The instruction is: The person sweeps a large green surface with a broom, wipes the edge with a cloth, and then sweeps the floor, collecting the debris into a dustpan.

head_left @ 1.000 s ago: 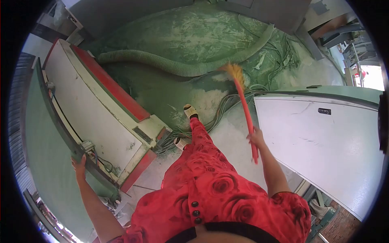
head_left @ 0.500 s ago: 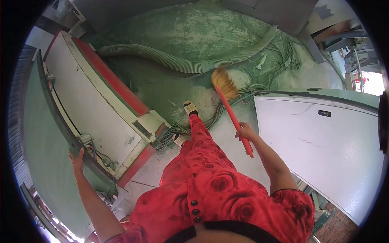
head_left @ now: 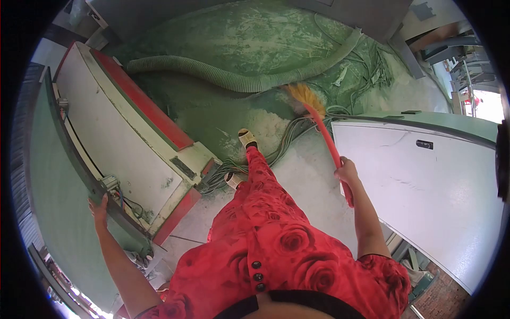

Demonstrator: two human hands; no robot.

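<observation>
My right hand point(head_left: 347, 171) is wrapped round the lower part of the red handle of a broom point(head_left: 327, 137). Its tan bristles point(head_left: 306, 97) point away from me, close by the ribbed hose and blurred by motion. On the left, my left hand point(head_left: 98, 206) lies with its fingers stretched out on the green tabletop point(head_left: 64, 175) of a machine, right by the dark rail at its edge.
A grey ribbed hose point(head_left: 228, 80) crosses the dusty green floor point(head_left: 260, 37). Cables point(head_left: 287, 141) run past my feet. The red and cream machine body point(head_left: 119, 122) stands left; a white cabinet point(head_left: 419, 186) with a dark recessed latch stands right.
My right hand has moved right with the broom, whose bristles have swung slightly right and upward in view. My left hand stays at the tabletop's edge.
</observation>
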